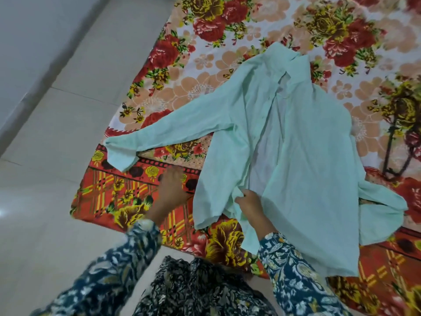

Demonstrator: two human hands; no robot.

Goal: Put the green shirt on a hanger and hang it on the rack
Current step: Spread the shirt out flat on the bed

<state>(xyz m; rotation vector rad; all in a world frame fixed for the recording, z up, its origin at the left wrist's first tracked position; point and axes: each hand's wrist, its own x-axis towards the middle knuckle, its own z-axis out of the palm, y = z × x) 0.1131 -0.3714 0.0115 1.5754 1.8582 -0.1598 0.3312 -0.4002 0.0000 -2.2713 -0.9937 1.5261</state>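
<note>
— What is nearest?

— Just off the near edge of the red, orange and yellow flowered fabric spread (141, 195) is a black-and-white patterned garment (193, 288) on the person. A dark blue, white-printed left sleeve (102, 270) and a matching right sleeve (291, 277) reach over that edge.

— And the hands?

— The left hand (169, 190) is over the spread's checked near border. It is blurred, with fingers stretched out and nothing in it that I can see. Whether it touches the spread I cannot tell. The right hand (249, 205), also over the near border, pinches the front edge of the pale green long-sleeved shirt (307, 144) between thumb and fingers, close to the hem.

— Where does the shirt lie?

— On the spread, front open and facing up, with its hem towards the spread's near edge and its collar towards the middle. One sleeve stretches towards the spread's left edge, with its cuff at that edge. The other sleeve is bunched on the right part of the spread, by the border.

— What is the surface like?

— The spread has a red and yellow checked border with roses. Farther on is a white field with large red, yellow and peach flowers. A pale tiled floor (57, 133) shows off the spread's left edge and near corner.

— And farthest off?

— Beyond the spread's left edge, past the tiles, a pale grey wall (20, 37) meets the floor along a straight line.
</note>
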